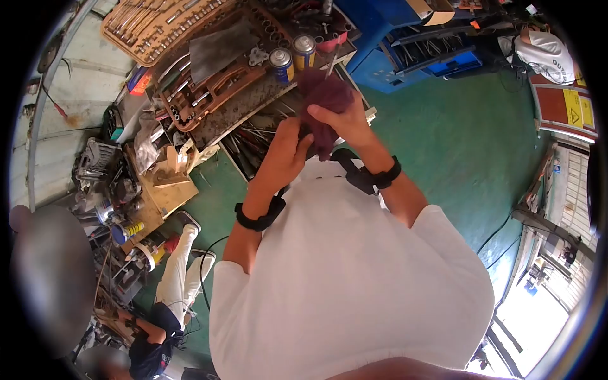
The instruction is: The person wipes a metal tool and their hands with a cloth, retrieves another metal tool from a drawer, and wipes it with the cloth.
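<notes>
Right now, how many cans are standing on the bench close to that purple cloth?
2. One mostly blue can is near the edge of the bench; a yellow can is just to its right. Others may be hidden behind the purple cloth.

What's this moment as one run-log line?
left hand: at maroon cloth; right hand: gripping cloth; cloth: bunched; spray cans: standing nearby
</notes>
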The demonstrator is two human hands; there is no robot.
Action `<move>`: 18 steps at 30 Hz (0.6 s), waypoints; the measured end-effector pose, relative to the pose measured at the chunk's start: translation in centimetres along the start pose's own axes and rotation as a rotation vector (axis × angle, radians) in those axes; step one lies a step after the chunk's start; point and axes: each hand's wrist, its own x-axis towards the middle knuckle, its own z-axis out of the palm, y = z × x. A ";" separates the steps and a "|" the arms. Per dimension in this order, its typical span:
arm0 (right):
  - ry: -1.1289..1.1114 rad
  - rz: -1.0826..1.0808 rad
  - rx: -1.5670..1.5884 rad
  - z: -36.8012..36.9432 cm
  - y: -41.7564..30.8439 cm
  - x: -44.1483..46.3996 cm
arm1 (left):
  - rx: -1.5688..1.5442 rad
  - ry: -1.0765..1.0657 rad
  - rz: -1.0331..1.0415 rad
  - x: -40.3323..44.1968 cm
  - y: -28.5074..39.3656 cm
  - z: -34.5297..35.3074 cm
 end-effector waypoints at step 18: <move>0.108 0.092 0.014 0.3 0.7 -0.4 | 0.198 0.103 0.147 0.9 0.2 -1.2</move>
